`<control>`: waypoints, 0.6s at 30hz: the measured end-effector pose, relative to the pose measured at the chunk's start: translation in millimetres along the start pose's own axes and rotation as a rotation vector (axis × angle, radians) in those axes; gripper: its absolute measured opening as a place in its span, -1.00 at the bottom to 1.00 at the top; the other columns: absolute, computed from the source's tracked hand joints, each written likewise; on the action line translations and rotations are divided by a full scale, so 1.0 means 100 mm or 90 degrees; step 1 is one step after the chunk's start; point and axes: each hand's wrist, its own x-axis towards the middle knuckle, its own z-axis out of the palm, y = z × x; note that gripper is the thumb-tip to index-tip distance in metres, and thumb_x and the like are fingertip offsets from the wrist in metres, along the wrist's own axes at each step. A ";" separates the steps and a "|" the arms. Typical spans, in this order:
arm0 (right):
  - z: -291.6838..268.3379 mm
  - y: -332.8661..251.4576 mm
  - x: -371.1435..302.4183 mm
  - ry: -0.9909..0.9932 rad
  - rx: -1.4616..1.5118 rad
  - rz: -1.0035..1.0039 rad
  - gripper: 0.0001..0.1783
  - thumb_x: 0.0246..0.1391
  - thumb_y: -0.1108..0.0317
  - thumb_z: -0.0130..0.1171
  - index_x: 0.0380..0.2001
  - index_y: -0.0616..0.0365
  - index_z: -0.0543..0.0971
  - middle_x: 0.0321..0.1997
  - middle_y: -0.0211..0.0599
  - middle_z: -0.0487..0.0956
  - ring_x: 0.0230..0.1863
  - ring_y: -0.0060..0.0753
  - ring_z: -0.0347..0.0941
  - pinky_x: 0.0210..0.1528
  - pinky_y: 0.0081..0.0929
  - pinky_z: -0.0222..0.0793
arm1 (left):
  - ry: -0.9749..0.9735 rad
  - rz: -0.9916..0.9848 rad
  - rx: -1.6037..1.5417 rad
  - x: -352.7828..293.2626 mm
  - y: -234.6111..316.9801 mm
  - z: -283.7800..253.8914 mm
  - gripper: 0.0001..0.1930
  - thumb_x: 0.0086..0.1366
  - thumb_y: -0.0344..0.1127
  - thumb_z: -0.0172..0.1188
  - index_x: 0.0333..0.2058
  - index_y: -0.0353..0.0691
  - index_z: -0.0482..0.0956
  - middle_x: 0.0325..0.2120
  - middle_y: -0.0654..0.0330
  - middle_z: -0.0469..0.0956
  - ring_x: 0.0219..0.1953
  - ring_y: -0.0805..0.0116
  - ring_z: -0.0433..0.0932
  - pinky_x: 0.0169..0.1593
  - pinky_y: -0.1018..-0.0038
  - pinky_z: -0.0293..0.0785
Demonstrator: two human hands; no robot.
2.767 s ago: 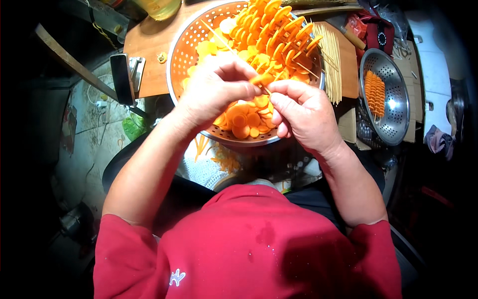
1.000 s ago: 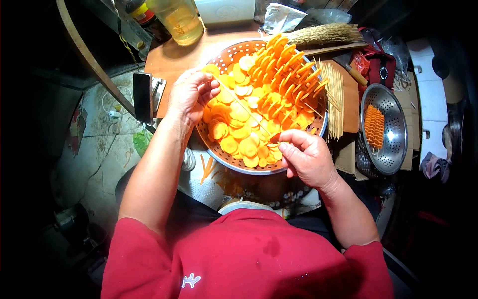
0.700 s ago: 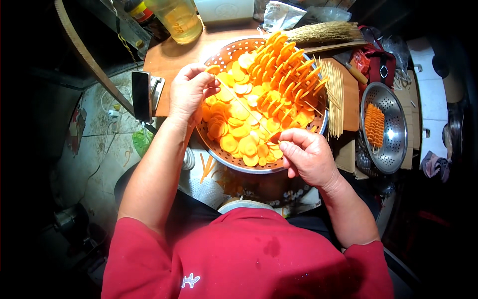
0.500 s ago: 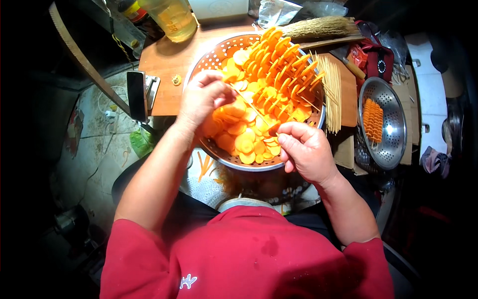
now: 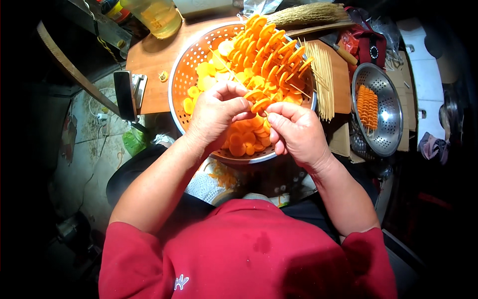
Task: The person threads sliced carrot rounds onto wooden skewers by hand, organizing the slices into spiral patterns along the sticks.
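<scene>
Over a large perforated colander [image 5: 178,82] heaped with thin orange carrot slices [image 5: 242,140], both my hands work close together. My right hand [image 5: 298,130] pinches the lower end of a thin wooden skewer, which slants up and away to the left. A couple of carrot slices [image 5: 260,103] are threaded on it just above my right fingertips. Closed beside those slices, my left hand [image 5: 219,110] has thumb and fingers pinched at a slice on the skewer; the fingers partly hide the contact. Several loaded carrot skewers [image 5: 271,50] lie across the colander's far right side.
Bare skewers [image 5: 321,82] lie in a bundle right of the colander, near a straw brush [image 5: 308,14]. A smaller metal colander [image 5: 386,132] at the right holds loaded skewers. A phone [image 5: 124,94] stands left of the wooden table [image 5: 149,57], and a yellowish container [image 5: 158,20] behind.
My left hand has come down and right, close to my right hand, and slices now sit by the right fingertips. The right hand has risen slightly. The whole view has shifted a little.
</scene>
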 end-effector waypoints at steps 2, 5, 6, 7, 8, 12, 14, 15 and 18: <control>0.01 -0.02 0.00 0.004 0.011 0.001 -0.81 0.15 0.38 0.04 -0.23 0.25 0.53 -0.59 -0.45 0.46 -0.65 -0.69 0.34 -0.60 -0.74 0.26 | -0.017 0.023 0.055 0.03 0.03 -0.04 -0.84 0.07 -0.57 0.13 -0.32 -0.28 0.46 -0.34 0.15 0.51 -0.29 0.30 0.58 -0.17 0.41 0.57; -0.01 -0.04 0.00 0.043 0.041 -0.014 -0.83 0.16 0.38 0.04 -0.26 0.24 0.53 -0.59 -0.46 0.45 -0.65 -0.70 0.33 -0.60 -0.74 0.25 | 0.016 0.036 0.061 0.12 0.16 -0.14 -0.85 0.09 -0.56 0.11 -0.32 -0.28 0.47 -0.32 0.12 0.51 -0.32 0.27 0.59 -0.17 0.40 0.56; -0.04 -0.04 0.00 0.030 0.080 -0.028 -0.84 0.17 0.38 0.04 -0.27 0.24 0.53 -0.59 -0.47 0.44 -0.65 -0.71 0.32 -0.60 -0.75 0.25 | 0.026 0.068 0.083 0.20 0.19 -0.27 -0.87 0.10 -0.56 0.09 -0.33 -0.29 0.47 -0.31 0.11 0.52 -0.33 0.25 0.61 -0.18 0.39 0.56; -0.06 -0.03 -0.01 0.032 0.080 -0.026 -0.84 0.17 0.38 0.04 -0.27 0.24 0.53 -0.59 -0.47 0.44 -0.65 -0.71 0.32 -0.60 -0.75 0.25 | 0.090 0.100 0.073 0.26 0.21 -0.31 -0.88 0.09 -0.56 0.09 -0.35 -0.29 0.47 -0.32 0.12 0.51 -0.35 0.27 0.60 -0.19 0.40 0.56; -0.08 -0.03 -0.01 0.035 0.088 -0.037 -0.84 0.17 0.39 0.04 -0.27 0.24 0.53 -0.59 -0.48 0.44 -0.65 -0.72 0.31 -0.60 -0.75 0.25 | 0.117 0.117 0.078 0.32 0.24 -0.40 -0.89 0.10 -0.56 0.09 -0.35 -0.29 0.48 -0.32 0.13 0.51 -0.36 0.29 0.59 -0.20 0.42 0.56; -0.04 -0.03 -0.02 0.038 0.064 -0.040 -0.84 0.17 0.38 0.04 -0.26 0.23 0.52 -0.59 -0.49 0.44 -0.65 -0.74 0.30 -0.60 -0.76 0.25 | 0.151 0.115 0.264 0.46 0.19 -0.64 -0.88 0.13 -0.51 0.12 -0.32 -0.29 0.50 -0.41 0.19 0.51 -0.39 0.41 0.56 -0.25 0.55 0.52; 0.00 -0.04 -0.03 0.035 0.058 -0.033 -0.84 0.17 0.38 0.04 -0.26 0.23 0.52 -0.59 -0.50 0.44 -0.65 -0.74 0.31 -0.59 -0.77 0.25 | 0.099 0.144 0.532 0.58 -0.08 -0.85 -0.80 0.14 -0.44 0.16 -0.23 -0.31 0.54 -0.49 0.23 0.53 -0.41 0.45 0.54 -0.32 0.58 0.47; -0.02 -0.03 -0.02 0.044 0.056 -0.034 -0.84 0.17 0.38 0.04 -0.26 0.23 0.52 -0.58 -0.50 0.45 -0.65 -0.74 0.31 -0.59 -0.77 0.26 | 0.089 0.169 0.794 0.52 -0.09 -0.72 -0.74 0.11 -0.41 0.19 -0.18 -0.27 0.56 -0.41 0.13 0.54 -0.35 0.28 0.55 -0.25 0.46 0.48; -0.02 -0.02 -0.01 0.045 0.042 -0.032 -0.82 0.18 0.37 0.04 -0.22 0.24 0.50 -0.59 -0.46 0.46 -0.70 -0.75 0.31 -0.65 -0.81 0.22 | 0.066 0.143 0.946 0.34 -0.07 -0.44 -0.72 0.04 -0.36 0.24 -0.20 -0.18 0.58 -0.26 -0.02 0.47 -0.18 0.03 0.49 -0.09 0.33 0.42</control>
